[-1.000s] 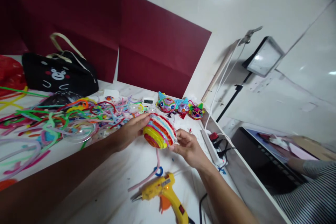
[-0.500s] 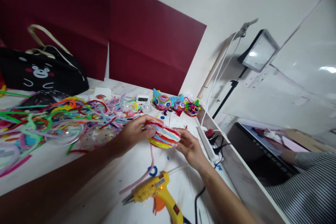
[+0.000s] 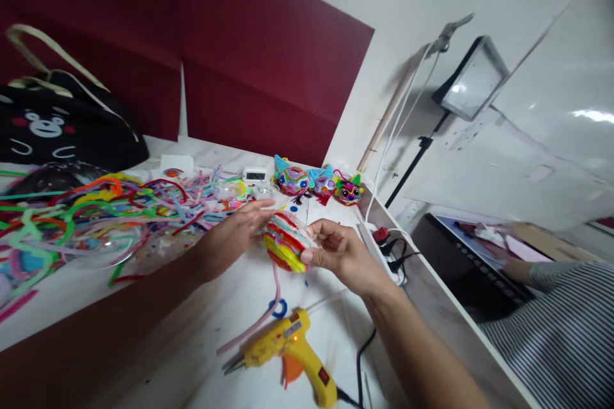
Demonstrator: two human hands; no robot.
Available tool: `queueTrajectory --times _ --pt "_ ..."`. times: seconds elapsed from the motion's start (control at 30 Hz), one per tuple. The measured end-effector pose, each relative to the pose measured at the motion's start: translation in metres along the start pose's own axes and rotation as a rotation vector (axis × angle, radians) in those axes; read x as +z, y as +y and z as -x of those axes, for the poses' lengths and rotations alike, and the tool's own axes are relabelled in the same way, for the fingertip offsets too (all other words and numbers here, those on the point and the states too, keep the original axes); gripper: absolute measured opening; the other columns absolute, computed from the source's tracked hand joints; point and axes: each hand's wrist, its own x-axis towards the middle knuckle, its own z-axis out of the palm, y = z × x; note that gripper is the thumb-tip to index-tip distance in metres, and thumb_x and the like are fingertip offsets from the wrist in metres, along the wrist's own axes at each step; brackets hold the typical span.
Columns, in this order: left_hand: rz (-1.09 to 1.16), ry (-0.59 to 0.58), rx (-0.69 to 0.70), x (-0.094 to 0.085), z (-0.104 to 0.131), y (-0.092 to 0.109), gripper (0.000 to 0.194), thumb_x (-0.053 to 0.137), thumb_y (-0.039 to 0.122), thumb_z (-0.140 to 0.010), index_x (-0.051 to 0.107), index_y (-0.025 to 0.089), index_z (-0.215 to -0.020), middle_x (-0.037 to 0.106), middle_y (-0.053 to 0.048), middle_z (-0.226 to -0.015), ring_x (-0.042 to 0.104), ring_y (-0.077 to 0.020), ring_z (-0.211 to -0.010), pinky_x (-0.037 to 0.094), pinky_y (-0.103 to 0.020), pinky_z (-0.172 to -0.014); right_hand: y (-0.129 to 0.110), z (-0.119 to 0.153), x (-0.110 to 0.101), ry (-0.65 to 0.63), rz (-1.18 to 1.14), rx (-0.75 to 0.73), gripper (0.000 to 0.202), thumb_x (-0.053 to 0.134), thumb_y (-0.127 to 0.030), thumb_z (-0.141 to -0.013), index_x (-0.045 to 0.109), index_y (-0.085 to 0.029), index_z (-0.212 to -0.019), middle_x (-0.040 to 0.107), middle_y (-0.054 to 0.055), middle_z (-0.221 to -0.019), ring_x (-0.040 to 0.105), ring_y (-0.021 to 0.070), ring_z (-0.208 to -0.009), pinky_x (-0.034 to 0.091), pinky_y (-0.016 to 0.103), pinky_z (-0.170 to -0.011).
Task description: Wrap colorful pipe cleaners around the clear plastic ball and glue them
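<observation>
A round ball (image 3: pixel 286 244) covered in striped pipe cleaners, in red, white, yellow, orange and light blue, is held above the table. My right hand (image 3: pixel 338 254) grips its right side, the thumb in front and the fingers curled behind. At the ball's left edge is my left hand (image 3: pixel 240 231), its fingers stretched out; whether they touch the ball I cannot tell. Below, a pink pipe cleaner (image 3: pixel 259 328) and a blue ring (image 3: pixel 277 308) lie on the table. Closest to me rests a yellow hot glue gun (image 3: pixel 288 346), its small orange light lit.
Loose pipe cleaners (image 3: pixel 96 204) and clear plastic domes (image 3: pixel 108 245) spread over the left. Several decorated animal-face balls (image 3: pixel 292 181) and a small digital clock (image 3: pixel 254 174) stand at the back. A power strip (image 3: pixel 378 249) runs along the right ledge. Beyond it, a person's striped sleeve (image 3: pixel 556 271) shows.
The ball has turned in my hands, showing more yellow and red. My left hand has loosened from its grip and straightened its fingers. The whole view has shifted slightly.
</observation>
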Motion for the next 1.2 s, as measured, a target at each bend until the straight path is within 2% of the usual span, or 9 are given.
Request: queueTrajectory --times 0.07,0.2,0.33,0.43,0.6,0.77,0.97,1.1,1.2 --pt "-0.214 0.066 0.114 0.004 0.003 0.008 0.038 0.059 0.04 -0.086 0.06 0.022 -0.119 0.066 -0.008 -0.125 0.055 -0.0286 -0.122 0.044 -0.039 -0.1 -0.005 -0.003 0.005 0.002 0.059 -0.021 0.037 0.087 -0.037 -0.064 0.062 -0.016 -0.082 0.06 -0.002 -0.075 0.053 0.0111 -0.067 0.041 0.024 -0.064" --pt "-0.813 -0.021 0.379 0.016 0.014 0.026 0.033 0.061 0.04 -0.084 0.066 0.02 -0.11 0.065 -0.008 -0.123 0.054 -0.0292 -0.121 0.038 -0.037 -0.105 -0.013 -0.008 0.013 -0.039 0.223 -0.045 0.035 0.081 -0.042 -0.071 0.064 -0.015 -0.085 0.061 0.0 -0.079 0.053 0.0123 -0.073 0.04 0.025 -0.067" --pt "-1.05 -0.045 0.407 0.021 0.022 0.034 0.023 0.059 0.036 -0.086 0.066 0.018 -0.097 0.069 -0.005 -0.101 0.062 -0.0234 -0.101 0.044 -0.029 -0.091 -0.02 -0.01 0.019 -0.087 0.352 -0.023 0.036 0.08 -0.043 -0.072 0.067 -0.014 -0.09 0.065 0.002 -0.084 0.055 0.0153 -0.077 0.042 0.027 -0.07" --pt "-1.019 -0.014 0.341 0.021 0.023 0.034 0.021 0.06 0.038 -0.084 0.066 0.019 -0.089 0.068 -0.001 -0.086 0.063 -0.0199 -0.085 0.045 -0.026 -0.078 -0.021 -0.012 0.022 -0.083 0.38 -0.022 0.035 0.081 -0.043 -0.071 0.068 -0.015 -0.088 0.066 0.002 -0.081 0.057 0.0156 -0.075 0.043 0.028 -0.07" --pt "-0.73 0.008 0.204 0.02 0.021 0.027 0.022 0.063 0.04 -0.08 0.065 0.018 -0.082 0.065 -0.001 -0.079 0.059 -0.0189 -0.078 0.046 -0.026 -0.071 -0.016 -0.014 0.021 -0.042 0.328 -0.038 0.036 0.085 -0.041 -0.065 0.066 -0.016 -0.083 0.066 0.0 -0.078 0.058 0.0148 -0.071 0.045 0.027 -0.067" --pt "-0.594 0.029 0.207 0.024 0.022 0.023 0.022 0.067 0.039 -0.078 0.065 0.017 -0.076 0.062 0.0 -0.076 0.056 -0.017 -0.076 0.044 -0.025 -0.07 -0.012 -0.012 0.017 -0.025 0.264 -0.117 0.035 0.086 -0.038 -0.065 0.067 -0.018 -0.086 0.068 0.001 -0.082 0.062 0.0161 -0.077 0.049 0.026 -0.068" --pt "-0.522 -0.001 0.159 0.02 0.022 0.022 0.02 0.068 0.037 -0.078 0.064 0.017 -0.077 0.061 0.0 -0.074 0.055 -0.0155 -0.072 0.044 -0.024 -0.066 -0.012 -0.008 0.008 -0.04 0.352 -0.158 0.03 0.08 -0.04 -0.073 0.069 -0.018 -0.09 0.068 0.002 -0.084 0.06 0.0165 -0.079 0.047 0.028 -0.07" --pt "-0.571 -0.034 0.159 0.015 0.02 0.022 0.02 0.066 0.037 -0.081 0.062 0.018 -0.078 0.061 0.0 -0.072 0.055 -0.0159 -0.07 0.044 -0.025 -0.064 -0.014 -0.008 0.004 -0.068 0.367 -0.173 0.028 0.073 -0.042 -0.081 0.07 -0.017 -0.092 0.069 0.004 -0.088 0.06 0.0174 -0.084 0.045 0.029 -0.075" --pt "-0.606 -0.019 0.192 0.015 0.02 0.022 0.021 0.066 0.037 -0.081 0.062 0.018 -0.076 0.06 0.0 -0.072 0.054 -0.0155 -0.069 0.042 -0.025 -0.063 -0.013 -0.009 0.002 -0.06 0.332 -0.142 0.028 0.073 -0.044 -0.08 0.071 -0.017 -0.09 0.068 0.003 -0.085 0.06 0.0162 -0.078 0.045 0.028 -0.071"
